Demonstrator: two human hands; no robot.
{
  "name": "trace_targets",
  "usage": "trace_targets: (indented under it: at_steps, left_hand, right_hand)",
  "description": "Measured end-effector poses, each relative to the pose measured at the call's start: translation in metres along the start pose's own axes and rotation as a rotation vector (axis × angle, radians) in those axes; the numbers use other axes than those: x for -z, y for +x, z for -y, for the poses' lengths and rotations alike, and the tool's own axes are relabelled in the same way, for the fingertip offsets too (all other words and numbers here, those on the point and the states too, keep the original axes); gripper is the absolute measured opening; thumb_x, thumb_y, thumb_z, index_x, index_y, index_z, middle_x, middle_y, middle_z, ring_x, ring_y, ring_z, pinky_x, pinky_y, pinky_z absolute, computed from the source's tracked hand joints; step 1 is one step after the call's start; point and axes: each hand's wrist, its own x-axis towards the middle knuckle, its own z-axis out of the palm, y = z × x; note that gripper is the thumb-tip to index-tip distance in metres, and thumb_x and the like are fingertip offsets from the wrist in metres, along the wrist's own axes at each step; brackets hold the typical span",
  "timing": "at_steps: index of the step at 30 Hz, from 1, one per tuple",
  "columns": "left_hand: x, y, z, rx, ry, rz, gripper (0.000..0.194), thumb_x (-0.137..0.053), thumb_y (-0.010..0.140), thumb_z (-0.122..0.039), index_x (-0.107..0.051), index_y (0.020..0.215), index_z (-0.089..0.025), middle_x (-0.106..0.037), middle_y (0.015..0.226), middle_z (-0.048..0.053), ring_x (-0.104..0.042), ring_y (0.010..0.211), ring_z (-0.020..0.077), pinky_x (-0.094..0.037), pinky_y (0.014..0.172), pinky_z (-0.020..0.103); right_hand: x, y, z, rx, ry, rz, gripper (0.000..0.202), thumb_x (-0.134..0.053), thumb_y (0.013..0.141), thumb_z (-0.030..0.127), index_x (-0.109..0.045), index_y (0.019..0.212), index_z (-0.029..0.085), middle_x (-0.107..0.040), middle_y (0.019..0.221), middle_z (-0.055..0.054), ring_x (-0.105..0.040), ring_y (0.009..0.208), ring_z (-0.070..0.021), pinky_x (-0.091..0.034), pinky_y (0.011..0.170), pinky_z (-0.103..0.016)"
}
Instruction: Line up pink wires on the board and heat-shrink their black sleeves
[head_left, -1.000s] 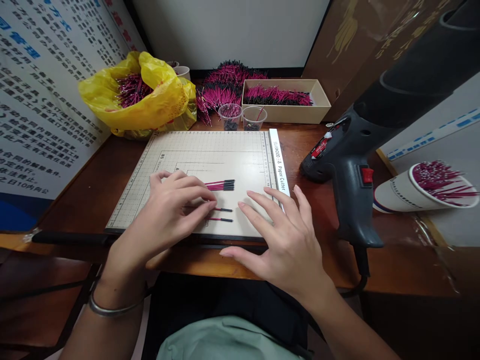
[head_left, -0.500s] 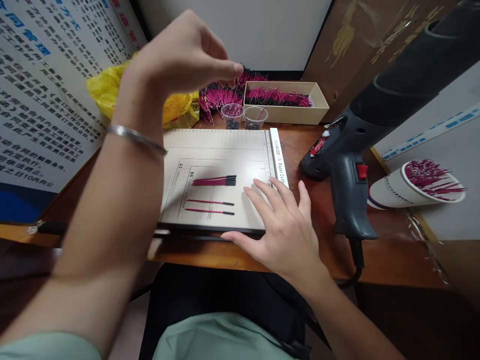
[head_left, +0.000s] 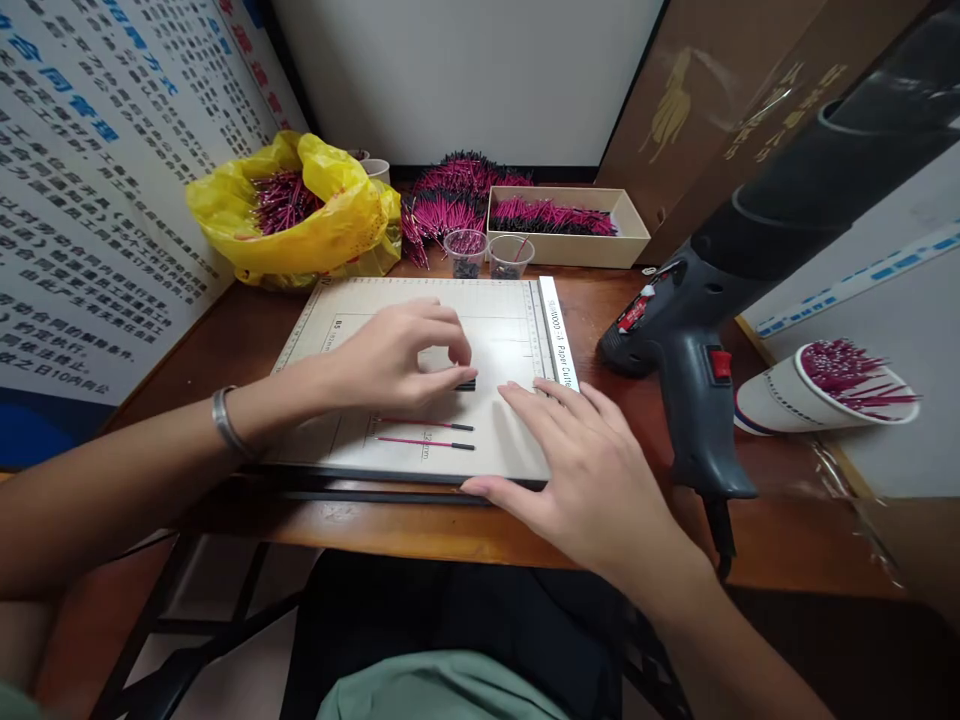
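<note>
Brown desk (head_left: 450, 540): near its back edge stand one yellow bag (head_left: 356, 215), one open box (head_left: 581, 252) and two clear cups (head_left: 465, 262), with one heat gun (head_left: 686, 345) and one tilted paper cup (head_left: 772, 400) toward its right edge. On one cutting board (head_left: 510, 340) by the front edge lie two single pink wires (head_left: 463, 446) and a black-tipped bunch (head_left: 467, 385), its count hidden by the left hand (head_left: 409, 350), whose curled grip may or may not hold it, I cannot tell; the right hand's (head_left: 589, 460) grip is spread, empty.

Two black-tipped magenta wires (head_left: 424, 442) — straight, nearly parallel — on a pale board (head_left: 491, 320), more black tips (head_left: 467, 385) beyond
</note>
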Motion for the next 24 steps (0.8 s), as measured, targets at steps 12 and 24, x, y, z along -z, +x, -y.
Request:
trace_targets:
  at_steps: [12, 24]
  left_hand:
    - [-0.001, -0.019, 0.003, 0.047, 0.057, 0.071, 0.022, -0.058, 0.092, -0.031, -0.076, 0.084, -0.02, -0.073, 0.085, 0.004, -0.055, 0.075, 0.018, -0.04, 0.073, 0.034]
    - [-0.002, -0.023, 0.003, 0.012, 0.13, 0.069, 0.022, -0.056, 0.093, -0.029, -0.075, 0.085, -0.02, -0.073, 0.086, 0.004, -0.054, 0.077, 0.0184, -0.036, 0.072, 0.034]
  right_hand:
    - [-0.008, 0.001, -0.004, 0.05, -0.058, 0.045, 0.079, -0.043, 0.089, 0.077, -0.062, 0.134, 0.016, -0.06, 0.142, -0.017, -0.049, 0.134, -0.0418, -0.042, 0.108, -0.064]
    - [-0.006, 0.001, -0.005, 0.079, -0.051, 0.054, 0.078, -0.04, 0.092, 0.074, -0.063, 0.131, 0.012, -0.064, 0.137, -0.019, -0.054, 0.132, -0.0414, -0.045, 0.105, -0.065]
